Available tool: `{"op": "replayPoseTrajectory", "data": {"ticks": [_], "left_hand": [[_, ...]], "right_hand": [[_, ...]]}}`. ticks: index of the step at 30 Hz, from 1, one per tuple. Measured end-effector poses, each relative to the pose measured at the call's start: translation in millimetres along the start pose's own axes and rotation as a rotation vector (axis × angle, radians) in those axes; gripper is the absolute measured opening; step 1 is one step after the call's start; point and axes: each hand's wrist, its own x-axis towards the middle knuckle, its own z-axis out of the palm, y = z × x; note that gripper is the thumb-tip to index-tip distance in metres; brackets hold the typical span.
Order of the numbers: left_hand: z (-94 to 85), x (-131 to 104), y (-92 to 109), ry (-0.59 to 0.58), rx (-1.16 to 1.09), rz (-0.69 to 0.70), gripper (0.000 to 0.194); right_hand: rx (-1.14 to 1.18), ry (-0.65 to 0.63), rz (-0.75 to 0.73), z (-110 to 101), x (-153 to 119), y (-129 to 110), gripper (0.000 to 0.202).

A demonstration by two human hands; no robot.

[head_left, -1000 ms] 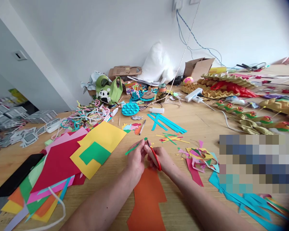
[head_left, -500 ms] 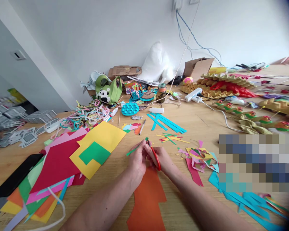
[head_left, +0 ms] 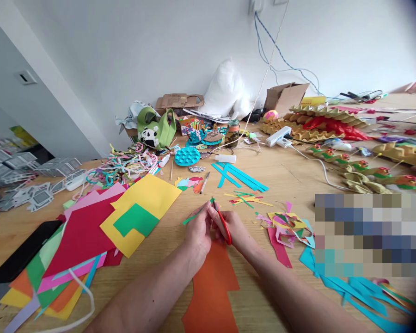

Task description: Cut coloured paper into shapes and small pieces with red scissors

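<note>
My left hand point(head_left: 199, 226) pinches a narrow green paper strip point(head_left: 190, 219); one end pokes out on the left, and a green tip shows by the blades. In my right hand point(head_left: 230, 226) is a pair of scissors point(head_left: 224, 226) with red handles, its dark blades pointing away from me at that tip. Both hands touch, fingertips close together. Beneath them lies a sheet of orange paper point(head_left: 213, 286) with cut edges. How far the blades are apart is too small to tell.
Stacked coloured paper point(head_left: 86, 231) covers the left side. Thin paper strips point(head_left: 246, 200), blue strips point(head_left: 241, 176) and a pen point(head_left: 204, 183) lie beyond my hands. Paper scraps point(head_left: 287, 231) spread on the right, near a power strip point(head_left: 278, 136) and its white cable.
Hardly anything differs. The green strip's left end has shifted very slightly to the right, and both hands hold nearly the same position.
</note>
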Motion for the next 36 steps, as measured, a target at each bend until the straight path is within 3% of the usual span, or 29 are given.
{"op": "replayPoseTrajectory", "data": {"ticks": [5,17,36], "left_hand": [[1.4,-0.7,0.8,0.022,-0.025,-0.054,0.026],[1.7,-0.2,-0.8,0.017,-0.075,-0.011,0.011],[3.7,-2.0,-0.3,0.050,-0.092,-0.070,0.011]], "right_hand": [[0.002,0.000,0.019,0.3,-0.7,-2.8,0.058],[0.008,0.012,0.018,0.7,-2.6,-6.2,0.059],[0.017,0.017,0.011,1.0,-1.5,-4.2,0.060]]}}
